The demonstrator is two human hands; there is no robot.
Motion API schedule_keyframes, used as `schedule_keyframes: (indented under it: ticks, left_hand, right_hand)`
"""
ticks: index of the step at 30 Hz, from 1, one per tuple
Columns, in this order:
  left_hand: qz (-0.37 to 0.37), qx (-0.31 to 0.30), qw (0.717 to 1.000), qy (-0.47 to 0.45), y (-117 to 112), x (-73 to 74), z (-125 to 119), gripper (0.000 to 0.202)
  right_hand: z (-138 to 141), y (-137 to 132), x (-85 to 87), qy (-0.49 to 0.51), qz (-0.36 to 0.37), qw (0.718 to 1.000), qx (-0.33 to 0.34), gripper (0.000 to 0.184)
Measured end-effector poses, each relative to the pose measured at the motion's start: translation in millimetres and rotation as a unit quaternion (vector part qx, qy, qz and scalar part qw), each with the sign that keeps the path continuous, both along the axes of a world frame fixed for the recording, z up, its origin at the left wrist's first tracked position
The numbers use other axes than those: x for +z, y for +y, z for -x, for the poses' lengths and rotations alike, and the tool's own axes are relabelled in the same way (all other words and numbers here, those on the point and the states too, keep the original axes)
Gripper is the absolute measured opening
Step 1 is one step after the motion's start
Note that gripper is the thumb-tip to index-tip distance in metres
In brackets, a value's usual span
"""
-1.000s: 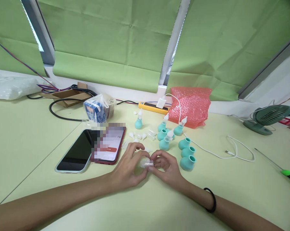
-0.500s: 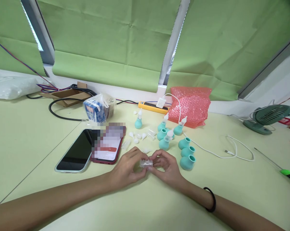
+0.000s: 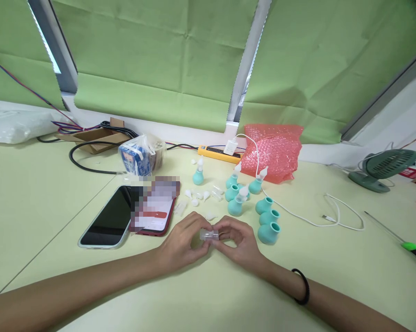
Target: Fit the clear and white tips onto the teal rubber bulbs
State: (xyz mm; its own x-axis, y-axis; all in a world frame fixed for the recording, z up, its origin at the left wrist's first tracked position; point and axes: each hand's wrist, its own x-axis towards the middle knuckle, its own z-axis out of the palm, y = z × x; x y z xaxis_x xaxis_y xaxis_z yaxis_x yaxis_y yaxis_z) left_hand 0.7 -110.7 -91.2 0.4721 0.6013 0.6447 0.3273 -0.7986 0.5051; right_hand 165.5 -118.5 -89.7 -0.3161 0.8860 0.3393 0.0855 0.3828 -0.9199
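My left hand [image 3: 183,242] and my right hand [image 3: 237,242] meet at the middle of the pale green table [image 3: 38,193]. Both pinch a small clear plastic tube [image 3: 208,235] held between their fingertips. Just right of my right hand stand three open teal rubber bulbs [image 3: 269,217]. Behind them are teal bulbs with white tips fitted [image 3: 237,203], and another one [image 3: 198,174] stands apart. Loose clear and white small parts [image 3: 201,198] lie scattered beyond my hands.
Two phones lie left of my hands, a dark one [image 3: 107,221] and a red-cased one [image 3: 155,210]. Further back are a pink bubble-wrap bag [image 3: 273,152], a yellow power strip [image 3: 219,154], a white cable [image 3: 325,216], a bagged blue pack [image 3: 140,157], a cardboard box [image 3: 93,136], a green fan [image 3: 383,170] and a green-handled screwdriver [image 3: 406,244].
The whitish part seen between my fingers a second ago no longer shows; only the clear tube remains pinched. My hands have barely shifted.
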Motion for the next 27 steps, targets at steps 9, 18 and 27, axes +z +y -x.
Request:
schedule_keyframes:
  ticks: [9, 18, 27]
  left_hand:
    - [-0.014, -0.017, 1.000, -0.007, -3.4, -1.1, 1.8, 0.020]
    - [-0.093, -0.023, 0.995, -0.016, -1.2, 0.7, -0.5, 0.027]
    - [-0.087, -0.021, 0.996, -0.017, -1.3, -0.5, 0.8, 0.022]
  right_hand:
    - [-1.8, 1.1, -1.2, -0.021, -0.033, 0.999, 0.009, 0.012]
    - [-4.6, 6.1, 2.2, 0.078, 0.171, 0.980, 0.068, 0.021]
    - [-3.6, 5.0, 1.4, 0.064, 0.165, 0.982, 0.069, 0.023]
